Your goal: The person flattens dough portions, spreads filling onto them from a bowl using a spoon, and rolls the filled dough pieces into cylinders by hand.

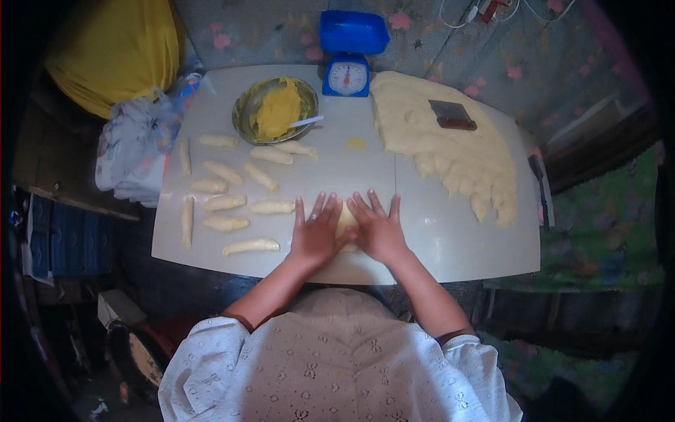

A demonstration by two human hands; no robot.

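Observation:
Both of my hands press down flat on a small piece of dough (346, 216) near the front edge of the white table (436, 246). My left hand (316, 235) has its fingers spread over the dough's left side. My right hand (380, 228) lies with fingers spread over its right side. Most of the piece is hidden under them. Left of my hands lie several rolled dough sticks (226, 202), one (273, 207) close to my left fingers. A metal bowl (239, 119) of yellow filling (279, 109) with a white-handled utensil (306, 122) stands beyond them.
A large dough slab (422, 133) covers the table's right side, with a dark-bladed scraper (452, 114) on it. At the back stands a blue kitchen scale (347, 76). Plastic bags (133, 144) and a yellow cloth (119, 56) are at the far left. A dark knife-like tool (539, 190) rests by the right edge.

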